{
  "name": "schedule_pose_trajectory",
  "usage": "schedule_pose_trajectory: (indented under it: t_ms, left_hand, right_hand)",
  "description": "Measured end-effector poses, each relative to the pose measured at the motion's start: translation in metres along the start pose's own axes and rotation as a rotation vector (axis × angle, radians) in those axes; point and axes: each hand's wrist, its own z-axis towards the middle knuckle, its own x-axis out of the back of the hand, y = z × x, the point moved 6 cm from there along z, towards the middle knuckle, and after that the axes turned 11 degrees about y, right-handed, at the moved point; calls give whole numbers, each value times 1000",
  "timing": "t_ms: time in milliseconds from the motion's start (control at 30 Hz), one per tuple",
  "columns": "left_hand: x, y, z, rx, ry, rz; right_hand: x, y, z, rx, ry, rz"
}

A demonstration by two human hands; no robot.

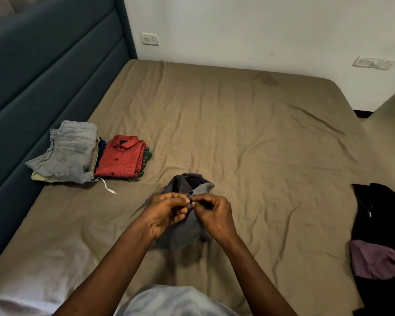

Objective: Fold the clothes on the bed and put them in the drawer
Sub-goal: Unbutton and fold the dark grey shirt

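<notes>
headboard (43, 65): along the left side of the bed (237, 133)
wall (237, 30): behind the bed's far edge
folded jeans (71, 151): on the bed at far left, beside the headboard, atop a stack
folded shirt (121, 158): just right of the folded jeans, atop its own stack
collared shirt (185, 231): mid-bed, near front, pinched between left hand (167, 213) and right hand (214, 215)
loose clothes (379, 224): at the bed's right edge, well apart from the stacks
</notes>
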Motion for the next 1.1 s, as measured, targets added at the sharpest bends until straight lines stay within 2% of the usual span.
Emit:
schedule_pose_trajectory:
  t_ms: [133, 267, 400, 533, 667, 800, 900, 1000, 1100]
  left_hand:
    - [2, -4, 6, 67, -30, -23]
    - [3, -3, 9, 24, -66, 33]
    - [6, 6, 8, -149, -191, 192]
    - [6, 12, 9, -371, -361, 501]
    - [4, 20, 16, -553, -365, 709]
    - [2, 26, 20, -798, -284, 895]
    - [-4, 26, 20, -867, -330, 857]
    - [-14, 18, 16, -853, -320, 734]
    - [-18, 14, 15, -817, -279, 567]
  right_hand:
    - [4, -8, 2, 55, -117, -56]
    - [3, -15, 9, 128, -184, -246]
    - [1, -27, 16, 241, -256, -440]
    - [1, -19, 16, 127, -287, -325]
    - [3, -3, 10, -92, -207, -107]
    - [7, 3, 4, -119, -212, -34]
    - [13, 1, 0, -56, -148, -126]
    - [19, -6, -4, 51, 31, -271]
    - [24, -6, -7, -22, 134, -160]
